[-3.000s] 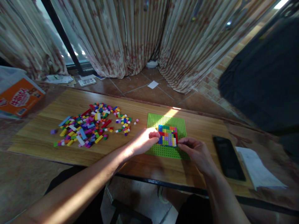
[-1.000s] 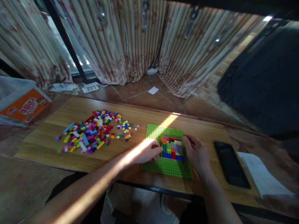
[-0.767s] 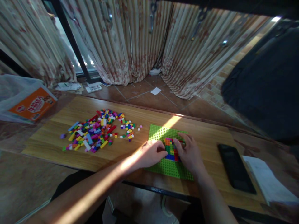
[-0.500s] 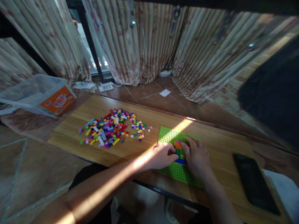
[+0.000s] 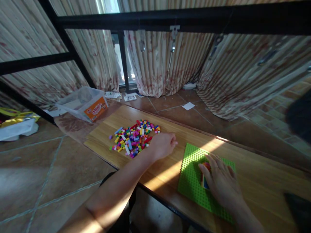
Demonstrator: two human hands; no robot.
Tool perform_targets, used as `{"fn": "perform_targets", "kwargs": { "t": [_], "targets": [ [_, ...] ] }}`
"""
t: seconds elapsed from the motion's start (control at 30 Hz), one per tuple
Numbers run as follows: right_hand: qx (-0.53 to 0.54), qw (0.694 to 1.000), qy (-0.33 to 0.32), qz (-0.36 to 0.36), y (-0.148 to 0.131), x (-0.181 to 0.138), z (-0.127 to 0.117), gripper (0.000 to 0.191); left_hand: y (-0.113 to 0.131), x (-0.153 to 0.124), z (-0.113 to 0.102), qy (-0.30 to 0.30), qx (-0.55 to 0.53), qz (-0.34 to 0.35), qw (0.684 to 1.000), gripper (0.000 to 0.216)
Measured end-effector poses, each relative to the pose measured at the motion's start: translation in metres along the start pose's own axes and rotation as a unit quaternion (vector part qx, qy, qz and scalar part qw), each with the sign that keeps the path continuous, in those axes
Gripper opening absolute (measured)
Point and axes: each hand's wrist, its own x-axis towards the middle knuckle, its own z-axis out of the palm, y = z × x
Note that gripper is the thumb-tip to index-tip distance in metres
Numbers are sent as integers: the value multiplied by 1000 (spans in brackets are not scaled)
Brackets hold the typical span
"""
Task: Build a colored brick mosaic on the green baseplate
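Observation:
A bright green baseplate (image 5: 191, 176) lies near the table's front edge. My right hand (image 5: 220, 179) lies flat on it, fingers spread, covering most of a small block of coloured bricks (image 5: 203, 176). My left hand (image 5: 163, 144) rests on the wood beside the right end of the pile of loose coloured bricks (image 5: 132, 138). Its fingers are curled in, and whatever they hold is hidden.
The wooden table (image 5: 255, 181) runs from the left toward the lower right. A clear plastic box with an orange label (image 5: 84, 103) sits at its far left end. A dark phone (image 5: 300, 210) shows at the right edge. Curtains and a black frame stand behind.
My left hand left the baseplate and moved left to the brick pile. My right hand stayed on the built block. The view swung left and upward.

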Motion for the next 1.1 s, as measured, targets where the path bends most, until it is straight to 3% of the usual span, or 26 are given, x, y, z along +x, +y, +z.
{"fn": "perform_targets", "kwargs": {
  "t": [0.1,0.33,0.57,0.93,1.1],
  "targets": [
    [-3,1000,-17,12,3,2,3,56,-24,0,-16,-6,85,-77,993,24],
    [-8,1000,-12,12,4,2,3,55,-79,-1,-47,39,120,-174,977,28],
    [-5,1000,-12,11,8,3,10,54,-129,5,-58,81,140,-239,957,28],
    [-5,1000,1,17,7,3,12,49,-143,12,-51,61,136,-241,959,21],
    [-20,1000,4,9,10,3,14,52,-143,14,-55,85,122,-237,960,26]
  ]
}}
